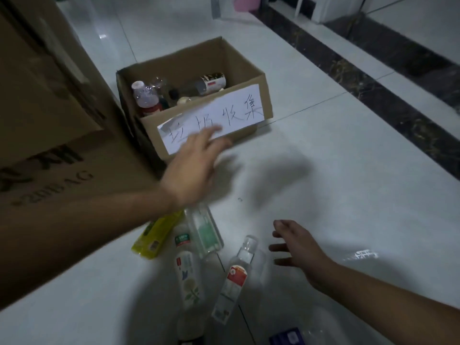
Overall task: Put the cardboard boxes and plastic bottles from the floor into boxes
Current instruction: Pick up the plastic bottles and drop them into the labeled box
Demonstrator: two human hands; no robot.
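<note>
Plastic bottles lie on the pale tiled floor (pixel 348 170) near the bottom of the view: a clear bottle with a green label (pixel 206 235), a white bottle with a leaf print (pixel 188 275) and a clear bottle with a red and white label (pixel 234 280). A yellow carton (pixel 155 236) lies just beside the green-labelled one. Beyond them stands an open cardboard box (pixel 211 56) with a handwritten paper label (pixel 231 113) on its front wall. Inside it are a pink-capped bottle (pixel 145 98) and a dark-labelled bottle (pixel 211 83). The left hand (pixel 196 160), blurred, reaches toward the box front with straight, spread fingers and holds nothing; whether it touches the label I cannot tell. The right hand (pixel 298 245) hovers wide and empty just right of the red-labelled bottle. A large cardboard box (pixel 49 120) stands at the left. A small blue box (pixel 286 338) shows at the bottom edge.
</note>
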